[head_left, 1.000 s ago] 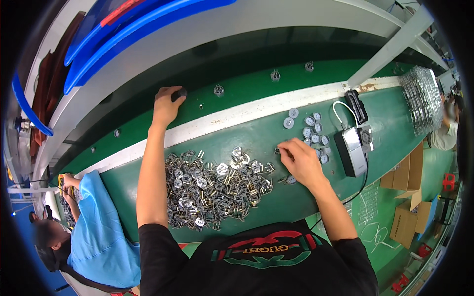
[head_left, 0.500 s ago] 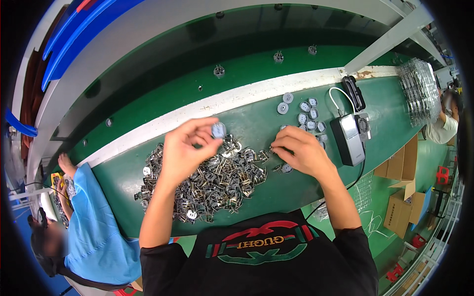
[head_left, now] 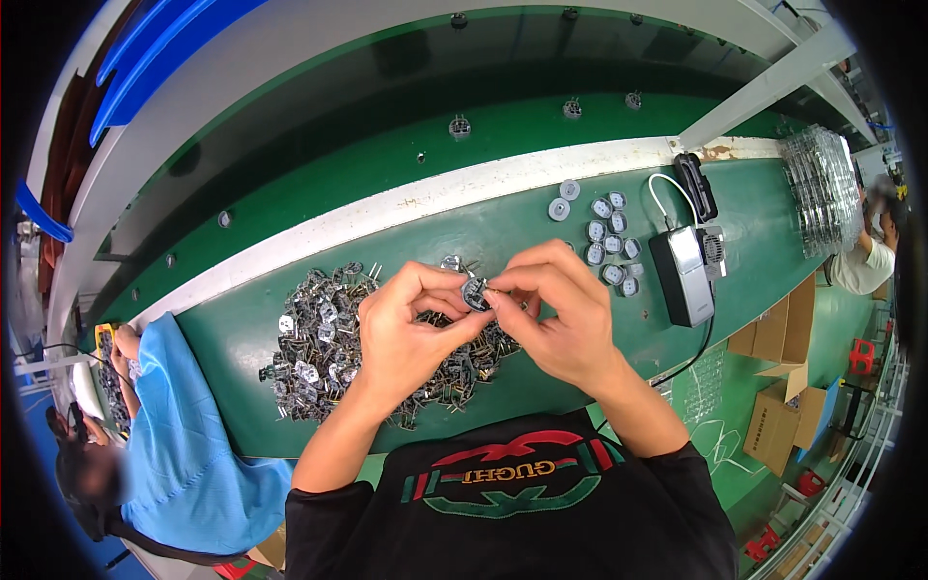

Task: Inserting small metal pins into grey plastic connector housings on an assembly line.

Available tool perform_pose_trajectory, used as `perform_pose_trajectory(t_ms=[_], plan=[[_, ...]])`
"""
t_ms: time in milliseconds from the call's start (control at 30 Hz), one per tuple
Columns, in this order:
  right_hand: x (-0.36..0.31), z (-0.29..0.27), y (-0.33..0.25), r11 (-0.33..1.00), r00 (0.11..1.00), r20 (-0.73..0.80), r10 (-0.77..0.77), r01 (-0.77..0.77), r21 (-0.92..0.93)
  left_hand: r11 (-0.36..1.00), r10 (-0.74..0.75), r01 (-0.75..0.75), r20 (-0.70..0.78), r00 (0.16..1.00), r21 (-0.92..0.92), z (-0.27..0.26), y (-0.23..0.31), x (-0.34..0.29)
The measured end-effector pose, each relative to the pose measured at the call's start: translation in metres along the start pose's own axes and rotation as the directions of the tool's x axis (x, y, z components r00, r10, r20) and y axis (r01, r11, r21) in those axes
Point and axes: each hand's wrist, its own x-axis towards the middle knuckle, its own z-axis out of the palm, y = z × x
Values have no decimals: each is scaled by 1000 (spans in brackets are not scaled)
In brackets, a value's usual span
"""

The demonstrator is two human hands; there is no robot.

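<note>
In front of my chest, a small round grey plug part (head_left: 474,294) with dark and metal innards is pinched between both hands. My left hand (head_left: 411,319) is closed on its left side, with thumb and fingertips at its edge. From the right, the fingertips of my right hand (head_left: 561,304) press against the same part; whether they hold a separate small piece is hidden. Beneath and left of my hands spreads a heap of small metal-pinned plug inserts (head_left: 324,338). Several loose grey plug caps (head_left: 615,223) lie on the green table beyond my right hand.
A grey-and-black box-shaped device (head_left: 682,275) with a white cable stands at right, beside a black holder (head_left: 695,186). Clear plastic trays (head_left: 822,188) are stacked farther right. Behind a white rail (head_left: 387,210), a green belt (head_left: 522,121) carries several parts. A person in blue (head_left: 193,445) sits at left.
My left hand has moved right and my right hand left, so they now meet at the grey part. The right hand has left the heap's right edge. The view has shifted slightly.
</note>
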Motion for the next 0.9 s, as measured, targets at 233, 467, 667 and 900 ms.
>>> perform_pose_trajectory(t_ms=[233, 467, 667, 900], plan=[[-2, 6, 1, 999, 999, 6, 37, -37, 13, 998, -11, 9, -29, 1000, -62, 2, 1, -3], [6, 0, 22, 994, 997, 47, 55, -50, -101, 975, -158, 135, 125, 979, 178, -9, 3, 31], [-3, -60, 36, 869, 822, 427, 378, -155, -471, 839, -69, 60, -4, 998, 540, -54, -47, 108], [-30, -43, 49, 927, 808, 530, 258, -53, -370, 714, -59, 117, -106, 993, 690, -98, -129, 163]])
